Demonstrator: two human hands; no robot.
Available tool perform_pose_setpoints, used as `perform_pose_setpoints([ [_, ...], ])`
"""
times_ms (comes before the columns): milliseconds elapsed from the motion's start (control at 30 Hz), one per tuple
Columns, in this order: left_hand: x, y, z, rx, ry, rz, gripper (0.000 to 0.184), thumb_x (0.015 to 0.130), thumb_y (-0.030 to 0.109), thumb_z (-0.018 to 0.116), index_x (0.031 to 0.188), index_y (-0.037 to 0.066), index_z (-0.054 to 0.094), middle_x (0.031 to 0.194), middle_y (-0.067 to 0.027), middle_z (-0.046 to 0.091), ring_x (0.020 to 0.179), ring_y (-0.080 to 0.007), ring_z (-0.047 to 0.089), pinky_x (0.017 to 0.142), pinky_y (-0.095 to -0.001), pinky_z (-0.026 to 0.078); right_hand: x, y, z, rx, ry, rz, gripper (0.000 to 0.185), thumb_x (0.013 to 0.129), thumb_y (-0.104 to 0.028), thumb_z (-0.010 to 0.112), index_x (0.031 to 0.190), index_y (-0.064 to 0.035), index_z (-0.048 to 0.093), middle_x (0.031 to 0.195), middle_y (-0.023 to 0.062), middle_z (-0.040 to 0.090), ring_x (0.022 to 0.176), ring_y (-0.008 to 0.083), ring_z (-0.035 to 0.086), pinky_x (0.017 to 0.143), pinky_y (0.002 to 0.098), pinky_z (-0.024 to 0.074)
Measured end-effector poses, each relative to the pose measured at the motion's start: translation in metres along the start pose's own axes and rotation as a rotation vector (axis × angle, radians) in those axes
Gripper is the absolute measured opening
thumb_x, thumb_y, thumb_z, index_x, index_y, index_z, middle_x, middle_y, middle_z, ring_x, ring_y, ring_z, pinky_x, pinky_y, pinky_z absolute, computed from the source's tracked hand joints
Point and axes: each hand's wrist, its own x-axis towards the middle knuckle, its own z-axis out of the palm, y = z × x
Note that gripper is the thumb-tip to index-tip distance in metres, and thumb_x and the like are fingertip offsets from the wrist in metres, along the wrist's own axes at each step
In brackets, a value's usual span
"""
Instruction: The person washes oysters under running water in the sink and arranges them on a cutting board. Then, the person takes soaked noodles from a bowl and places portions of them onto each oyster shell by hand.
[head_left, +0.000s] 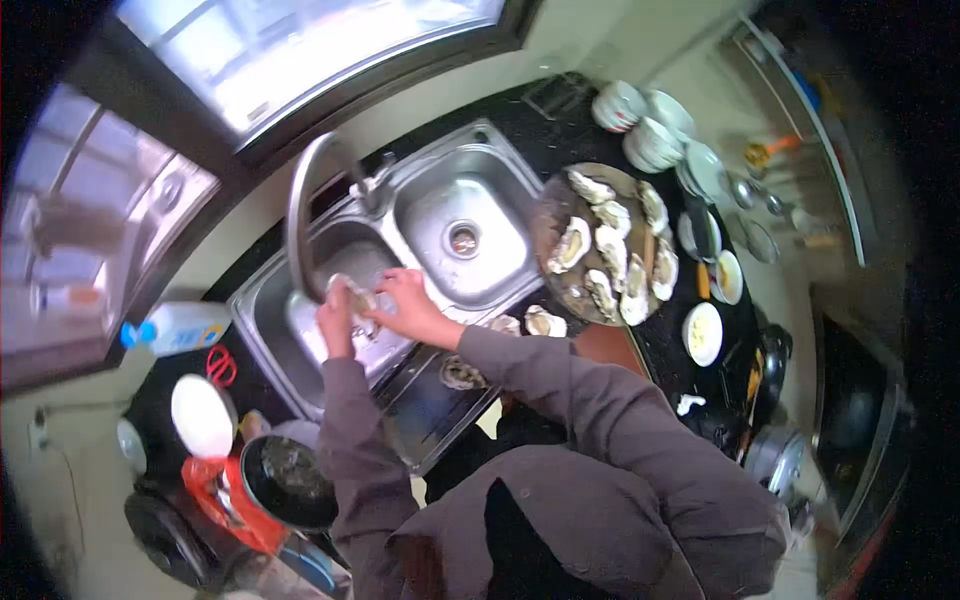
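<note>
The left hand (338, 326) has its fingers curled around an oyster (357, 295), holding it by the end nearer the seven o'clock side, over the inner edge of the left basin (275, 335) of a double metal sink. The right hand (416, 312) meets the same oyster from the three o'clock side, its grip narrow, thumb and fingers bent close at the shell; blur hides whether they pinch it or only touch. Both dark sleeves (515, 362) come up from six o'clock. Seen from the hands, the curved faucet (300, 215) rises towards eleven o'clock, and the right basin (490, 215) with its round drain lies between one and two. Near three o'clock, two shells (545, 321) sit just beside the sink, and another shell (461, 374) lies at four. On the dark tabletop (507, 115), a round board (560, 200) between two and three o'clock carries a spread of shells, and stacked bowls (655, 145) stand beyond it at two. A small bowl (703, 335) of pale food is well out at three. At nine o'clock a white bottle (185, 330) lies tilted, with red scissors (221, 366) and a white bowl (203, 415) towards eight, and a dark pan (290, 482) at seven.
</note>
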Motion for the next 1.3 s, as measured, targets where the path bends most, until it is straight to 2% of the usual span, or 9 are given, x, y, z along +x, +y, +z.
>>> perform_pose_setpoints([
  [100,0.01,-0.019,0.008,0.06,-0.015,0.068,0.042,0.098,0.037,0.048,0.099,-0.001,0.068,0.085,-0.0117,0.069,0.074,-0.0215,0.064,0.07,-0.0383,0.05,-0.006,0.014,-0.023,0.088,0.06,-0.017,0.04,0.073,-0.031,0.076,0.1,-0.003,0.068,0.121,0.0209,0.053,0.119,0.0371,0.041,0.103,0.0446,0.0329],
  [267,-0.002,-0.006,0.006,-0.614,-0.128,-0.265,0.021,0.098,0.024,0.049,0.103,0.005,0.057,0.09,-0.0091,0.065,0.074,-0.0153,0.062,0.066,-0.0314,0.052,-0.021,0.063,-0.103,0.078,0.137,-0.101,0.032,0.078,-0.024,0.073,0.104,-0.0055,0.065,0.118,0.0171,0.057,0.115,0.0347,0.047,0.101,0.0427,0.0358],
  [467,0.013,-0.046,-0.012,-0.656,-0.083,-0.361,0.017,0.097,0.016,0.05,0.108,0.004,0.053,0.097,-0.0092,0.064,0.078,-0.018,0.063,0.067,-0.0342,0.054,-0.034,0.184,-0.273,0.042,0.394,0.1,0.017,0.081,-0.009,0.069,0.096,-0.0028,0.069,0.097,0.011,0.066,0.092,0.0224,0.064,0.077,0.0316,0.051],
  [567,0.038,-0.102,-0.026,-0.996,-0.485,-0.421,0.014,0.097,0.014,0.048,0.102,0.003,0.055,0.099,-0.0092,0.064,0.082,-0.0191,0.064,0.07,-0.0351,0.055,-0.022,0.261,-0.336,-0.223,0.591,0.225,0.014,0.081,-0.013,0.07,0.092,-0.004,0.071,0.085,0.0086,0.069,0.078,0.0197,0.065,0.072,0.0317,0.0508],
  [700,-0.001,-0.009,0.027,-0.665,-0.092,-0.545,0.016,0.096,0.012,0.045,0.099,0.003,0.057,0.095,-0.0069,0.062,0.075,-0.0156,0.06,0.065,-0.0315,0.052,0.01,0.318,-0.361,-0.204,0.336,0.391,0.016,0.079,-0.018,0.072,0.088,-0.0042,0.072,0.077,0.0081,0.069,0.07,0.0184,0.065,0.068,0.032,0.0509],
  [900,0.007,0.011,0.11,-0.364,-0.126,-0.34,0.02,0.095,0.016,0.05,0.101,0.0,0.061,0.089,-0.0052,0.062,0.071,-0.0144,0.056,0.063,-0.0286,0.046,0.036,0.336,-0.363,-0.13,0.053,0.39,0.018,0.075,-0.019,0.075,0.085,-0.004,0.072,0.075,0.01,0.069,0.068,0.0174,0.065,0.066,0.0327,0.0509],
  [967,0.011,0.028,0.146,-0.256,-0.19,-0.28,0.025,0.095,0.017,0.052,0.108,-0.003,0.061,0.09,-0.0065,0.063,0.074,-0.017,0.059,0.069,-0.0293,0.05,0.037,0.329,-0.363,-0.146,0.164,0.296,0.017,0.074,-0.018,0.075,0.082,-0.0038,0.071,0.075,0.0106,0.068,0.071,0.0205,0.064,0.067,0.0348,0.0499],
  [1067,0.006,0.061,0.216,-0.355,-0.167,-0.165,0.022,0.093,0.021,0.054,0.087,0.0,0.062,0.074,-0.0012,0.057,0.057,-0.0101,0.046,0.05,-0.0249,0.031,0.036,0.309,-0.369,-0.268,0.312,0.176,0.016,0.074,-0.018,0.075,0.079,-0.0038,0.07,0.075,0.011,0.067,0.074,0.0238,0.062,0.069,0.037,0.0486],
  [1300,-0.003,0.11,0.343,-0.362,-0.262,-0.154,0.032,0.093,0.019,0.049,0.092,-0.01,0.062,0.081,-0.015,0.065,0.069,-0.0202,0.061,0.063,-0.0367,0.047,0.017,0.293,-0.403,-0.473,0.67,0.073,0.015,0.075,-0.018,0.074,0.076,-0.0041,0.068,0.075,0.0115,0.064,0.082,0.0316,0.056,0.073,0.0416,0.0451],
])
